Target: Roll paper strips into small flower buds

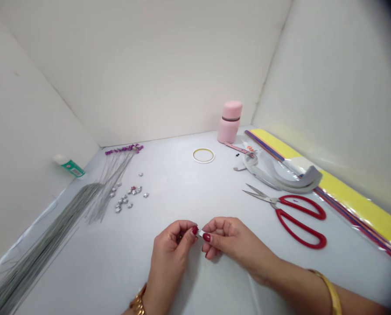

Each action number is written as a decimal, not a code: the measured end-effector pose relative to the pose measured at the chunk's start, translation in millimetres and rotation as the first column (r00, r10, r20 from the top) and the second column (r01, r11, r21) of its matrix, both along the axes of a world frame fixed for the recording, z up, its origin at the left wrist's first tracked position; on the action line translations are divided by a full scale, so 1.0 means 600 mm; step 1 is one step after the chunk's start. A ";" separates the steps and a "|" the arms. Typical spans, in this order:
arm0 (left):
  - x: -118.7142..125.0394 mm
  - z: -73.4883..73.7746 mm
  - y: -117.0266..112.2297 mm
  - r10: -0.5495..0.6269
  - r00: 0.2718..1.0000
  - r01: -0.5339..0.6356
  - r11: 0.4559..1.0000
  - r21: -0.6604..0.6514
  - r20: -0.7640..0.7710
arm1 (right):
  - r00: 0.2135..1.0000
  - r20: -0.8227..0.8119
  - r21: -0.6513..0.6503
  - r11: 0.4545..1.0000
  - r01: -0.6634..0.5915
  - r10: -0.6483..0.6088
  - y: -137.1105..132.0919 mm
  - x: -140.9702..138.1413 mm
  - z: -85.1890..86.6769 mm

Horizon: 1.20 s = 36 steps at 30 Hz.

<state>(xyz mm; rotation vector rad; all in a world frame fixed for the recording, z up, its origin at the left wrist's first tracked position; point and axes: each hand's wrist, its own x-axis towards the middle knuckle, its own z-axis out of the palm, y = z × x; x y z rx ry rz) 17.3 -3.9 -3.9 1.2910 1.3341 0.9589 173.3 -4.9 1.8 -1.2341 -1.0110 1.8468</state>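
Between my two hands is a small piece of silvery-white paper strip (pixel 200 233), mostly covered by the fingertips. My left hand (pixel 176 245) pinches its left end between thumb and index finger. The thumb and index finger of my right hand (pixel 226 236) close on its right end. Small silver folded stars (pixel 125 199) lie loose to the left, with one reddish piece among them. To the right, red-handled scissors (pixel 276 203) rest with their blades partly apart, pointing left. Curved silvery-white paper strips (pixel 274 177) lie behind the scissors.
A bundle of thin grey wires (pixel 61 227) runs along the left, beside wires topped with purple stars (pixel 126 149). A green-white tube (pixel 72 167) leans by the left wall. Farther back are a tape ring (pixel 203 155), a pink bottle (pixel 230 122), a pink cutter (pixel 238 148) and yellow sheets (pixel 343 188).
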 end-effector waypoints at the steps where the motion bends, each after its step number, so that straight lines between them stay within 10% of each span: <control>1: 0.000 0.000 -0.002 0.014 0.999 -0.011 0.998 0.066 -0.049 | 1.000 -0.024 -0.013 1.000 0.016 -0.016 -0.001 -0.001 0.001; 13: 0.001 0.009 -0.012 -0.107 0.969 0.196 0.882 0.429 -0.222 | 0.979 -0.103 -0.029 0.985 0.172 -0.175 -0.004 -0.008 0.016; 25: 0.014 0.014 -0.005 0.048 0.926 0.027 0.981 -0.192 0.374 | 0.991 -0.070 0.103 0.987 0.125 -0.118 -0.007 -0.008 0.012; 36: 0.017 0.012 -0.008 0.066 0.918 0.036 0.968 -0.249 0.392 | 0.994 0.092 0.195 0.980 0.048 -0.066 -0.005 -0.004 0.004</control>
